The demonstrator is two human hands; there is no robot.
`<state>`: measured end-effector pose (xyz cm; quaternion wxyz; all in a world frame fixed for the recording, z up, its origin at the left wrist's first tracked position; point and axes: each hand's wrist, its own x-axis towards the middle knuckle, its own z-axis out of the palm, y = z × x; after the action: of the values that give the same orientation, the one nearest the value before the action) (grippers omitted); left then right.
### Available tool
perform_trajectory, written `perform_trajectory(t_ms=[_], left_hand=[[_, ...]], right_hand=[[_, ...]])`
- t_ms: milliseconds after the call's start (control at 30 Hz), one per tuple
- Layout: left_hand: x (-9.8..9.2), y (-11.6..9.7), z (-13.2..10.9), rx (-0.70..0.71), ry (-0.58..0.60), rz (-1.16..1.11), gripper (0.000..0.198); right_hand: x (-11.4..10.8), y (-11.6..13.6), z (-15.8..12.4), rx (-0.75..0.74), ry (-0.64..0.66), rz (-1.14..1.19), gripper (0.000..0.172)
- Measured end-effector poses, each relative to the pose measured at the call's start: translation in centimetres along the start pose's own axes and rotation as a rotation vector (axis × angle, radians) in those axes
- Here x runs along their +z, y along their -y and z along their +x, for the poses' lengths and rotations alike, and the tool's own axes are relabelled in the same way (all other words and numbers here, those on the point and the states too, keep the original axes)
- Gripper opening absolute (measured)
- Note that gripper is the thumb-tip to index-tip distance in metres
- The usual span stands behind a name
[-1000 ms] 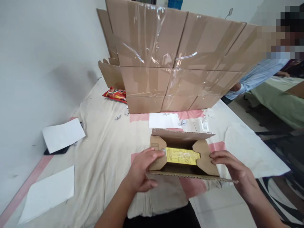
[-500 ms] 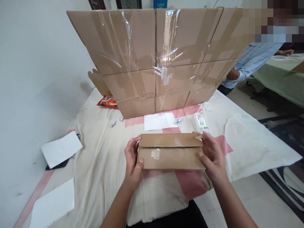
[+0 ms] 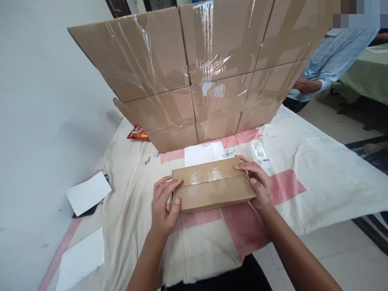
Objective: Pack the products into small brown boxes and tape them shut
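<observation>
A small brown cardboard box (image 3: 212, 186) lies closed on the cream and pink cloth (image 3: 318, 178) in front of me, its top flaps folded flat. My left hand (image 3: 163, 206) grips the box's left end, thumb on the front face and fingers over the top edge. My right hand (image 3: 256, 182) clasps the right end, fingers spread over the top flap. A white tape dispenser (image 3: 260, 153) sits just beyond my right hand.
A stacked wall of taped cardboard boxes (image 3: 197, 68) stands behind the small box. White paper sheets (image 3: 87, 192) lie at left, another sheet (image 3: 204, 153) behind the box. A red snack packet (image 3: 138, 132) rests by the wall. A person's blue sleeve (image 3: 330, 60) shows at the right.
The box's flaps, open over a yellow item a second ago, are folded shut. Both hands moved from the flaps to the box ends. The view shifted closer to the stack.
</observation>
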<state>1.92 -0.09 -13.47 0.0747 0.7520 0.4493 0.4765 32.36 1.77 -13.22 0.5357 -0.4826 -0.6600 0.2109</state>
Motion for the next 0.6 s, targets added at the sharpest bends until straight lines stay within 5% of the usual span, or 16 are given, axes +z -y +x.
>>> perform_trajectory(t_ms=[467,600], left_hand=[[-2.0,-3.3,3.6,0.082,0.257,0.314,0.017],[-2.4,-5.3,5.2,0.142,0.200,0.426,0.018]], right_hand=[[-0.4,0.3,0.7,-0.121,0.078,0.031,0.042],[-0.5,-0.1,1.4,-0.232,0.087,0.055,0.042]])
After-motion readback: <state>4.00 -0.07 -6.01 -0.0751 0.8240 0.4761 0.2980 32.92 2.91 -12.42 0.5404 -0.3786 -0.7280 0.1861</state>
